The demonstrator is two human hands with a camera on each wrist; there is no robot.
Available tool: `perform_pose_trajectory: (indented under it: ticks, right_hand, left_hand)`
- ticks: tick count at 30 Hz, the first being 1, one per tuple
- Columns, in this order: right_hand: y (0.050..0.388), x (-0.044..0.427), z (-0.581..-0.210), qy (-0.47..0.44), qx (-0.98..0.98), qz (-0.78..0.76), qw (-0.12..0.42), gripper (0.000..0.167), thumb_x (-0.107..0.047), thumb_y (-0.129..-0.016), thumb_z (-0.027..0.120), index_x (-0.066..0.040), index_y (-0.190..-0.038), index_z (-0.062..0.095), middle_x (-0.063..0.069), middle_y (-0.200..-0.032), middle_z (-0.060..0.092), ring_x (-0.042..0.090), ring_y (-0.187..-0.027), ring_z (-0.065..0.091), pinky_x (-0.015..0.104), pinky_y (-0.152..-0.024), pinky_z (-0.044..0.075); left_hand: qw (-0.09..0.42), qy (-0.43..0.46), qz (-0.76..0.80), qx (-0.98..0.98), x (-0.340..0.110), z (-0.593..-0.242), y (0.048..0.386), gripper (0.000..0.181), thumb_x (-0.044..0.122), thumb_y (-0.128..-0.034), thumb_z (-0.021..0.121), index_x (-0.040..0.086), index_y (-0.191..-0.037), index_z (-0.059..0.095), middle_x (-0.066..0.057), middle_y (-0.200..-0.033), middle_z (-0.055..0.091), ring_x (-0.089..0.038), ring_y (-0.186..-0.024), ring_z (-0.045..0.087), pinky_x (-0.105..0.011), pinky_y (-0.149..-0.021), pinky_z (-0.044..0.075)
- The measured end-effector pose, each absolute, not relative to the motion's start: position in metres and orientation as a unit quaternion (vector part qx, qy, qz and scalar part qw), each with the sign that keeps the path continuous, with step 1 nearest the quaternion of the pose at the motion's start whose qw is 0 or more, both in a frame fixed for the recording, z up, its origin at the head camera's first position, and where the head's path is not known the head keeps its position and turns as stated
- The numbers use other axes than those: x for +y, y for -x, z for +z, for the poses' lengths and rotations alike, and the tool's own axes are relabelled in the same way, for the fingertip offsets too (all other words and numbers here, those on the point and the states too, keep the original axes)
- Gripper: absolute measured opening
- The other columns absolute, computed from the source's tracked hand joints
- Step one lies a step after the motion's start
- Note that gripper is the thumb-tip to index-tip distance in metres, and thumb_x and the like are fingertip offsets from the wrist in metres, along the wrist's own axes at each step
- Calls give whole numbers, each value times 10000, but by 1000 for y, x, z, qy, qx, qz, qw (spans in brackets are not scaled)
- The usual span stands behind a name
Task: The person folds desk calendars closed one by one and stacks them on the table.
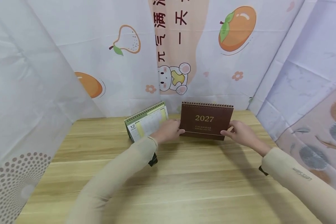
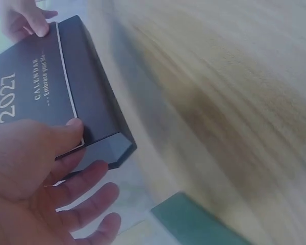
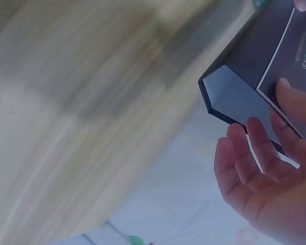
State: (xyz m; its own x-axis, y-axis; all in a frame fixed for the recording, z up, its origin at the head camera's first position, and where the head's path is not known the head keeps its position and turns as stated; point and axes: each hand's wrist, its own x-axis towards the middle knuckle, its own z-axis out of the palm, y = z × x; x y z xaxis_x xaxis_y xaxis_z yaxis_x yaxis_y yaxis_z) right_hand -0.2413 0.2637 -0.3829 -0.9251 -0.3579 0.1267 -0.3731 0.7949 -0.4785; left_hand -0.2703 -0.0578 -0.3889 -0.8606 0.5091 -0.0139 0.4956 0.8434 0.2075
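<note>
A dark brown desk calendar (image 1: 207, 112), marked 2027 in gold and spiral-bound along its top, stands upright at the back of the table. My left hand (image 1: 169, 130) pinches its left edge, thumb on the front cover. On the opposite edge, my right hand (image 1: 242, 134) grips it the same way. Both wrist views show the hollow, folded base (image 2: 104, 150) of the calendar; whether it touches the tabletop I cannot tell. Just left of it, a green-and-white desk calendar (image 1: 148, 123) with a month page stands at an angle, partly hidden by my left hand.
The wooden table (image 1: 196, 186) ends at the back against a white curtain (image 1: 95, 56) printed with fruit and a cartoon animal. More patterned cloth (image 1: 305, 102) hangs on the right side, and dotted cloth (image 1: 16, 177) on the left.
</note>
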Motion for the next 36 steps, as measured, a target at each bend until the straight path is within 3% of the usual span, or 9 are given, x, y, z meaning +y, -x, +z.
perform_pose_trajectory:
  ticks: [7,12,17,24,27,29,33,36]
  right_hand:
    - [236,257,-368,-226,-945,235,24,248,-272,-961,733,-41,-1052,719,129,-1014,728,230,-797,695,398,-676,572]
    - [230,249,-361,-256,-936,238,42,293,-255,-971,721,-41,-1169,694,199,-1111,650,273,-865,691,408,-705,579]
    - [222,240,-358,-275,-920,278,21,329,-238,-977,714,-50,-1244,677,228,-1193,612,292,-916,710,327,-692,593]
    - [215,228,-361,-320,-885,338,3,333,-149,-961,726,-45,-1272,667,179,-1212,647,283,-957,720,296,-713,598]
    - [212,222,-364,-322,-879,351,-9,337,-181,-968,721,-84,-1287,672,154,-1254,626,290,-1009,702,309,-725,599]
    - [211,217,-365,-324,-874,361,-20,329,-196,-973,714,-100,-1286,677,153,-1277,600,288,-1023,686,323,-721,599]
    - [208,208,-368,-326,-868,373,-38,302,-199,-961,730,-106,-1247,701,163,-1295,565,275,-1026,671,335,-712,597]
    - [207,203,-368,-328,-864,380,-45,293,-188,-952,740,-113,-1233,707,146,-1287,571,260,-1023,672,326,-710,596]
  left_hand:
    - [18,-282,62,957,-73,-369,260,340,424,-1037,573,101,-934,610,-7,-784,596,-173,-725,577,-350,-647,496]
    - [20,-294,72,953,-87,-359,249,343,395,-1042,577,81,-907,606,-17,-738,565,-201,-700,573,-376,-660,498]
    - [22,-299,83,950,-104,-352,233,409,397,-1045,570,-1,-1095,651,-83,-949,630,-242,-876,615,-392,-790,527]
    - [29,-324,197,925,-134,-353,209,336,362,-1038,595,47,-1144,646,-196,-1389,540,-293,-1220,550,-434,-977,499]
    - [32,-332,242,911,-149,-358,200,388,377,-1037,592,82,-1284,642,-184,-1450,516,-316,-1347,480,-472,-1069,444]
    - [28,-332,259,906,-157,-362,194,385,384,-1032,599,95,-1280,652,-191,-1454,520,-335,-1378,455,-491,-1093,419]
    - [17,-325,271,906,-168,-371,184,324,389,-1034,594,79,-1106,652,-235,-1402,540,-326,-1113,616,-483,-973,496]
    - [9,-319,277,906,-173,-373,180,309,371,-1037,596,64,-1048,620,-250,-1373,543,-251,-872,615,-453,-863,522]
